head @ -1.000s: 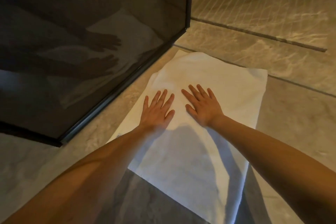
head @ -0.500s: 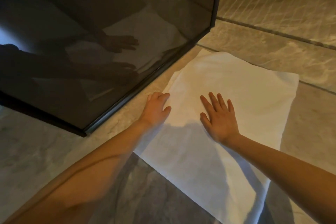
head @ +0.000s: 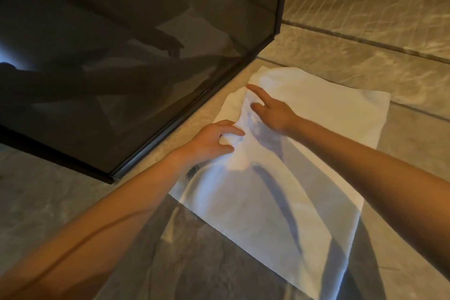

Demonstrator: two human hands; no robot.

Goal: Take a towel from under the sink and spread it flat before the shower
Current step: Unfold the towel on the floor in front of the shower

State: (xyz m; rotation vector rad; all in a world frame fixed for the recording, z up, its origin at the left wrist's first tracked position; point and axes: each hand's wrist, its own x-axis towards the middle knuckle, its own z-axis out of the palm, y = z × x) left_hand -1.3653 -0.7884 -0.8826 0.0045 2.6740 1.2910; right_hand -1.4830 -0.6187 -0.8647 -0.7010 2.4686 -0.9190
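Note:
A white towel [head: 316,134] lies spread on the stone floor beside the dark shower glass [head: 136,75]. Its left edge, along the black bottom rail [head: 180,126], is rumpled into a raised fold. My left hand [head: 211,141] pinches that fold between curled fingers and thumb. My right hand [head: 272,112] lies further out on the towel near its far left corner, with the index finger stretched out and touching the cloth. A small label shows on the towel's edge under my left wrist.
The shower's black frame corner post [head: 280,0] stands at the upper middle. Beige stone tiles [head: 365,56] with dark grout lines run beyond the towel. My shadow covers the near floor [head: 207,251] and the towel's near end.
My left hand slid off the flat towel to its left edge and now grips a bunched fold. My right hand moved from the middle toward the far left corner. The left edge has wrinkled up.

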